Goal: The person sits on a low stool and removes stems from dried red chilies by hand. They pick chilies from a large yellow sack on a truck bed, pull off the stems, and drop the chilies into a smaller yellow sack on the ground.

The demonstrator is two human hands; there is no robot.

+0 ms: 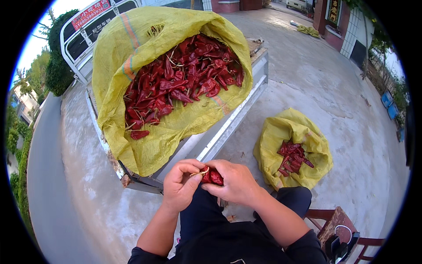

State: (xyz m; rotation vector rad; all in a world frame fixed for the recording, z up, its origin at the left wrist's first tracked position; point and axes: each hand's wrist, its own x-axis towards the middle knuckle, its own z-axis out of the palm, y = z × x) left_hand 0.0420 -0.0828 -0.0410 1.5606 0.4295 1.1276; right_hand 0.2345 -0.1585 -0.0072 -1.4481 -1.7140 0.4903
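Observation:
Above my lap, my right hand (233, 179) is closed around a red chili pepper (212, 177); there may be more than one in the grip. The fingers of my left hand (181, 182) pinch the pale stem (200, 173) at its left end. Just beyond my hands, a big yellow woven sack (198, 122) lies open on a truck bed, its mouth facing me. Many dried-looking red chili peppers (189, 72) with stems fill it. A smaller yellow woven sack (317, 156) stands open on the ground to the right, with several red peppers (293, 157) inside.
The metal side of the truck bed (235, 125) runs close in front of my hands. To my lower right is a worn wooden chair (338, 220) with a dark device and white cable (345, 228). Concrete ground (351, 114) spreads around; a road (48, 176) lies left.

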